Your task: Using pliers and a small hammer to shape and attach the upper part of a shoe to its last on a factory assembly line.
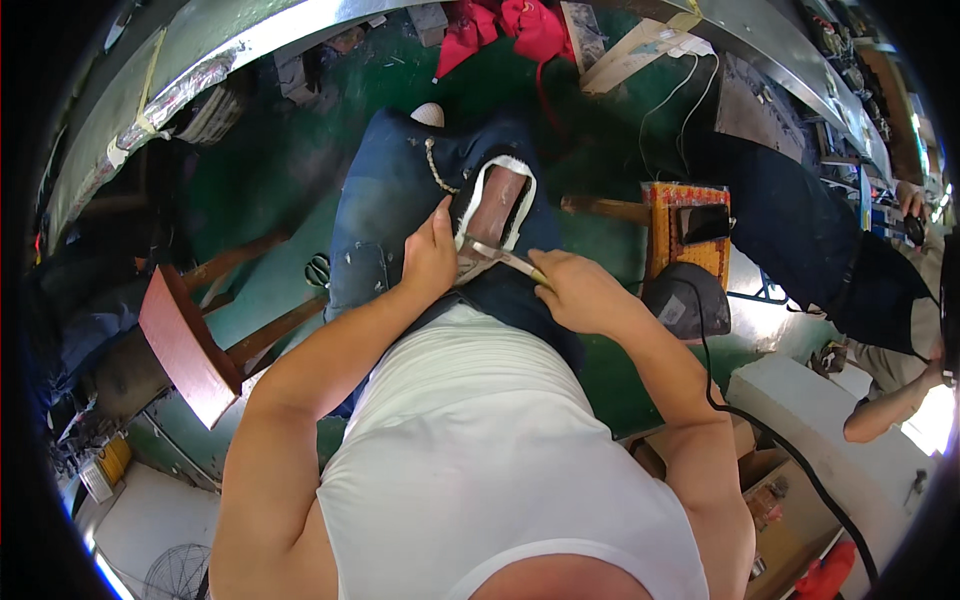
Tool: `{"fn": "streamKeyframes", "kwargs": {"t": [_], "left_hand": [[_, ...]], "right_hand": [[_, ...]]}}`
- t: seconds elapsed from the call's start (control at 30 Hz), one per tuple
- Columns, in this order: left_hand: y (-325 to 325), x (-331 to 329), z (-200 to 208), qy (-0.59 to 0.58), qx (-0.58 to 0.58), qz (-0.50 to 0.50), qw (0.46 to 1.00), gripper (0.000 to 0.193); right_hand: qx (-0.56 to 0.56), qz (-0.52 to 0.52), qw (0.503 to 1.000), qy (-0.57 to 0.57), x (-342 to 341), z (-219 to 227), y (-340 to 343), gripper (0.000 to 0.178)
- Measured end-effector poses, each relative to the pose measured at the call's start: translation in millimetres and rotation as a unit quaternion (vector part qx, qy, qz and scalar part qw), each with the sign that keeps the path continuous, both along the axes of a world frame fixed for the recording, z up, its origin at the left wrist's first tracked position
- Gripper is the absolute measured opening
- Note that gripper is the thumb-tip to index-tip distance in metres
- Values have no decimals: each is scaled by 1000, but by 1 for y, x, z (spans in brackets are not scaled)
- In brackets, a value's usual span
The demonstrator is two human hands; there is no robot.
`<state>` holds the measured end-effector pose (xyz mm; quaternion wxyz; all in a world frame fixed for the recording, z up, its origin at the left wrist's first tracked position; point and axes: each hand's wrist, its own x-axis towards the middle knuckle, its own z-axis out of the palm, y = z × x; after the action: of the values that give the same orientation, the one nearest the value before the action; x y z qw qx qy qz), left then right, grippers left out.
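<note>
White sleeveless cloth covers the person's torso (500, 430), nearest, at six o'clock. Beyond it, the right hand (582, 292) is closed round the pale handle of a slim hand tool with a metal head (508, 260), which points toward ten o'clock, over the near end of a long, shoe-shaped piece with a brown middle and white rim (500, 205). That piece rests on the dark blue trousers (375, 200) of the person's lap. Clocked from it, the left hand (430, 252) lies against its side at eight; with fingers partly hidden, how firmly it grips cannot be told. Dark-handled scissors (317, 270) and, farther, a wooden stool with a reddish-brown top (185, 345) lie toward eight. At three, a black phone (704, 224) rests on an orange patterned seat (662, 225), before a dark-clothed co-worker (810, 225). Bright red cloth (535, 25) lies far off at twelve.
</note>
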<state>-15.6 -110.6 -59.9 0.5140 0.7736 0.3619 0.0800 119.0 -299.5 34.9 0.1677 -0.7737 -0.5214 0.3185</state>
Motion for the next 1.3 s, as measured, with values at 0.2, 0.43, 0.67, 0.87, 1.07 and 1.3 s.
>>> {"fn": "streamKeyframes", "kwargs": {"t": [0.2,0.43,0.67,0.87,1.07,1.3], "left_hand": [[-1,-2,5,-56,100,-103,988,45],[15,5,30,-54,254,-351,900,54],[18,15,53,78,239,-416,874,63],[28,7,62,91,218,-445,864,80],[20,-20,37,95,-27,-251,963,108],[33,-8,50,120,-53,-281,951,108]], "right_hand": [[6,-49,993,-110,6,5,0,38],[-59,-91,994,-31,20,-26,-27,19],[143,-248,952,108,29,-4,-3,30],[-76,-163,981,68,43,4,20,41],[19,-151,984,90,-7,-18,6,40],[-57,-113,989,79,-17,-16,4,40]]}}
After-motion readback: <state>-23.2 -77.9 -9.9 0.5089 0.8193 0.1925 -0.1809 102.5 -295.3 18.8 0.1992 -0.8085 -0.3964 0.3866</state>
